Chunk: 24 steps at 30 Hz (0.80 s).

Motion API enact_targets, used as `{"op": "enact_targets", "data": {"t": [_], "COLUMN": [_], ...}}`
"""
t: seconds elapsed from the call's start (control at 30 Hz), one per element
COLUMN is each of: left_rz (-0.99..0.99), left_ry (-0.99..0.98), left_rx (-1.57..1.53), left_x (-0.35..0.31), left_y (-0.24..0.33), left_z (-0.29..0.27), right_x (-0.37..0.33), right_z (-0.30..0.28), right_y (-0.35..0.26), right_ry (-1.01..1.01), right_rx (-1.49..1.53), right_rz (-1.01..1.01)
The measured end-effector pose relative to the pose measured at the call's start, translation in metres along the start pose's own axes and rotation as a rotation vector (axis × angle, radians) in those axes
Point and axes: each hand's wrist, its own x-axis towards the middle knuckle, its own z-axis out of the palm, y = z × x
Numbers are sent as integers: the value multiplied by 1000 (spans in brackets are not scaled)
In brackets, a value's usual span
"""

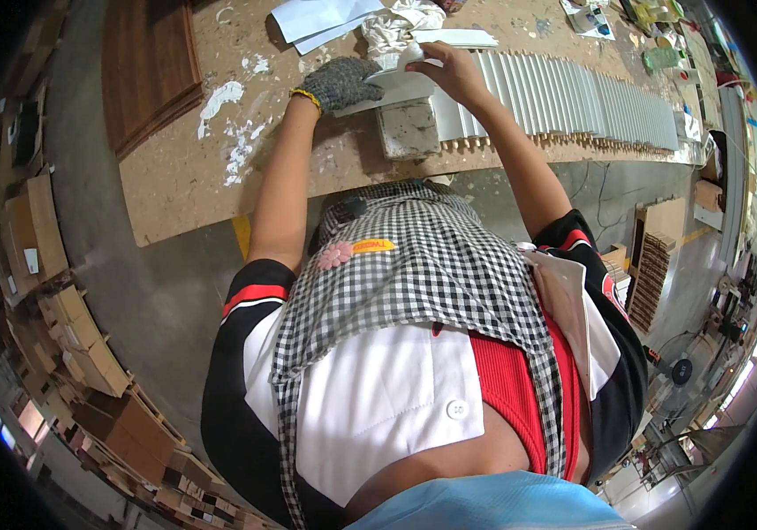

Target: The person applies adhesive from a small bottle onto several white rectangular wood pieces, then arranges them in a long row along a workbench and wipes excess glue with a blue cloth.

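Observation:
My left hand (340, 85), in a dark grey knit glove with a yellow cuff, grips the left end of a flat white board (403, 88). Bare and bent at the fingers, my right hand (454, 72) pinches a small white object (411, 56), perhaps a squeeze bottle, over that board. Its lower part is partly hidden, so its kind is uncertain. Under the board stands a paint-smeared whitish block (408, 131). To the right runs a long row of white slats (564, 97) packed side by side, with small wooden pegs showing along the near edge.
Dried white paint marks the wooden worktable (171, 190). Brown boards (151, 71) are stacked on its left. White paper sheets (321, 19) and a crumpled white cloth (392, 34) lie at the back. A green bottle (659, 58) is at the far right.

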Motion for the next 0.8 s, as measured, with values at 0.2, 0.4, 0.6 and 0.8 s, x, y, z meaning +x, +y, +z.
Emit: {"op": "enact_targets", "data": {"t": [0.2,0.4,0.6,0.8], "left_rz": [-24,-39,-21,-24], "left_ry": [18,-9,22,29], "left_rx": [-8,55,47,-195], "left_x": [0,3,3,-1], "left_y": [-3,0,-5,-8], "left_z": [5,2,4,3], "right_x": [0,-6,-14,-51], "right_z": [-20,-19,-25,-31], "right_y": [10,20,29,56], "right_ry": [-6,47,41,237], "right_rx": [62,-121,69,237], "right_rz": [-9,0,141,350]}}
